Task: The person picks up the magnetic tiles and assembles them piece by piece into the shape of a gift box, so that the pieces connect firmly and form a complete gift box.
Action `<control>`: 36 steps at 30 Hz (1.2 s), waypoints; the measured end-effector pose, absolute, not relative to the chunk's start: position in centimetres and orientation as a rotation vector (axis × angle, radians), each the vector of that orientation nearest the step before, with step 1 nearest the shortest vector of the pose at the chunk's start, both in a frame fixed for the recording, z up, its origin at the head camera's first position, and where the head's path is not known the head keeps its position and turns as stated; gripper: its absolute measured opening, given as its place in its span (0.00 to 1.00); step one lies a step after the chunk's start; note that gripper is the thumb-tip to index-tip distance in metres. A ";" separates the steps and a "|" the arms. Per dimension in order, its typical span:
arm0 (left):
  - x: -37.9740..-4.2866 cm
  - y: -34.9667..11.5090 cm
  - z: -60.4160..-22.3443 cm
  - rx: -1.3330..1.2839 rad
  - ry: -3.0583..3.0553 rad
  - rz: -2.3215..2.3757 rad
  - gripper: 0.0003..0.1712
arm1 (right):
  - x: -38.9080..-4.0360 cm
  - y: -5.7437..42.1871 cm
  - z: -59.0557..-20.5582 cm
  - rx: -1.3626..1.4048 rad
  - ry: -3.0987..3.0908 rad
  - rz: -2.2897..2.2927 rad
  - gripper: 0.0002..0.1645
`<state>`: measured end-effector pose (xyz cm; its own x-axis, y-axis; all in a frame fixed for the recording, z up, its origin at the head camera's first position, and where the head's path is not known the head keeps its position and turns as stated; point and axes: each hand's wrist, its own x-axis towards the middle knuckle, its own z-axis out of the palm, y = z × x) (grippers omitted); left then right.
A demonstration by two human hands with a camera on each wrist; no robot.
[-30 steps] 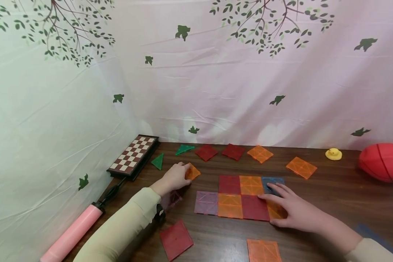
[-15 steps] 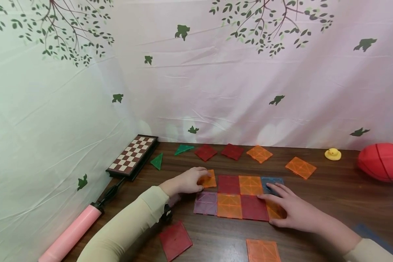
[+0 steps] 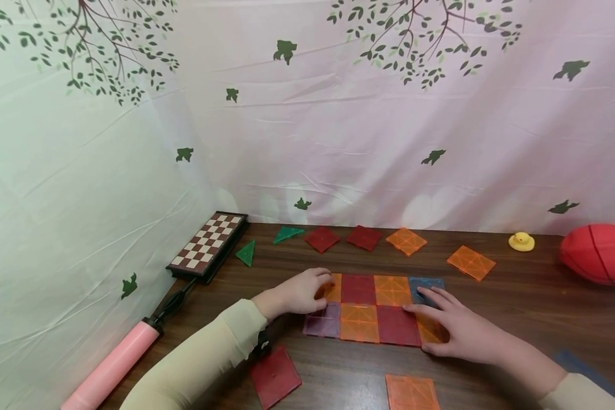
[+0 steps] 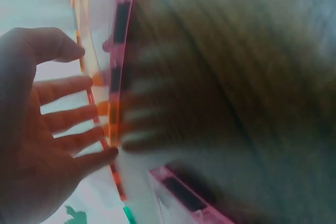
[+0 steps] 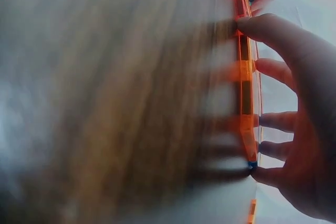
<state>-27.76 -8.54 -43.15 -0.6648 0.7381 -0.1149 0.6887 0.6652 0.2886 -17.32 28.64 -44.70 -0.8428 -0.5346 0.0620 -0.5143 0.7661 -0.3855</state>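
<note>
Translucent square magnetic tiles lie edge to edge in two rows on the table in the head view. My left hand has its fingertips on the orange tile at the back row's left end, partly hidden by the fingers. Its thumb is at the purple tile just in front. In the left wrist view, the fingers look spread and nearly straight. My right hand spans the right end, touching the blue tile and an orange tile. Between the hands are red tiles and orange ones.
Loose red tiles, orange tiles and green triangles lie along the back. A red tile and an orange tile lie in front. A checkered board, pink pump, rubber duck and red ball stand around.
My left hand has moved right, bringing the orange tile to the back row's left end, against the red tile and behind the purple one. My right hand has stayed in place.
</note>
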 end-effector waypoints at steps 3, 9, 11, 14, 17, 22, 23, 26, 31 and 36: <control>-26.7 -8.5 -43.0 1.215 2.645 0.281 0.34 | -17.7 28.8 -44.4 -0.867 2.885 -0.600 0.43; -24.4 -8.4 -42.9 1.303 2.598 0.194 0.44 | -20.5 29.3 -42.5 -0.835 2.922 -0.613 0.38; -23.9 -8.2 -42.9 1.308 2.613 0.148 0.46 | -22.0 29.3 -41.8 -0.793 2.951 -0.638 0.34; -23.6 -8.0 -42.9 1.293 2.636 0.105 0.46 | -24.6 29.1 -41.4 -0.727 2.989 -0.665 0.30; -23.5 -7.7 -43.1 1.290 2.651 0.089 0.44 | -27.3 28.8 -41.8 -0.690 2.991 -0.649 0.30; -23.3 -7.4 -43.3 1.300 2.664 0.086 0.43 | -30.8 28.5 -43.4 -0.589 2.974 -0.603 0.34; -23.3 -7.3 -43.3 1.304 2.664 0.090 0.43 | -31.1 28.4 -43.7 -0.578 2.973 -0.592 0.34; -23.2 -7.1 -43.2 1.304 2.656 0.113 0.43 | -31.8 28.2 -44.4 -0.591 2.984 -0.536 0.33; -23.3 -7.1 -43.3 1.300 2.665 0.126 0.43 | -31.4 27.3 -44.3 -0.695 3.037 -0.410 0.28; -23.2 -7.1 -43.5 1.265 2.678 0.118 0.43 | -30.4 26.1 -44.5 -0.779 3.057 -0.364 0.24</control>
<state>-23.23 -7.09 -43.52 -0.6228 0.7722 -0.1256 0.7582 0.6354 0.1463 -30.40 26.13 -44.51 -0.8790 -0.4683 0.0891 -0.4762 0.8534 -0.2121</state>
